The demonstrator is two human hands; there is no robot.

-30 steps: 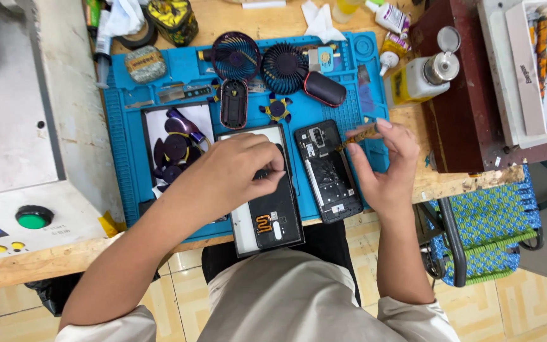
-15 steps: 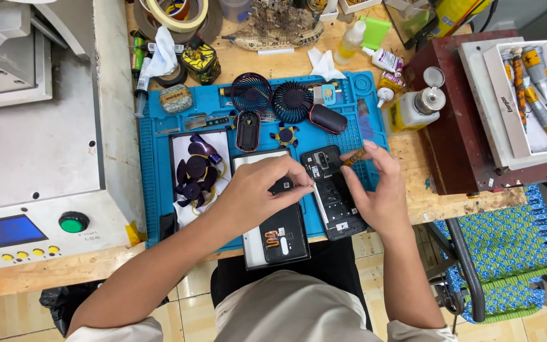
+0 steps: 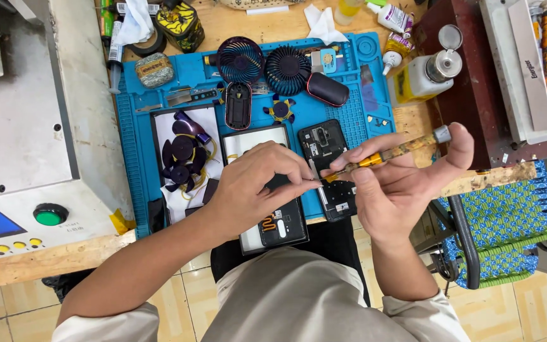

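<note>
My right hand (image 3: 400,190) grips a slim screwdriver (image 3: 395,151) with an amber handle, held almost level with its tip pointing left. My left hand (image 3: 254,190) meets it, thumb and forefinger pinched on the tip; I cannot tell whether a screw sits there. Both hands hover over the blue work mat (image 3: 135,158). Under the left hand lies a black phone panel (image 3: 283,225) with an orange coil mark. An opened black phone (image 3: 323,142) lies just right of it, partly covered by my right fingers.
Two small dark fan heads (image 3: 240,60) (image 3: 288,68) and a purple dismantled fan (image 3: 182,155) lie on the mat. A white liquid bottle (image 3: 422,73) stands at the right. A grey machine with a green button (image 3: 50,214) fills the left. A woven blue-green chair (image 3: 508,215) is at the lower right.
Both hands came up off the phones and met. The right hand turned the screwdriver level, and the left fingers closed on its tip.
</note>
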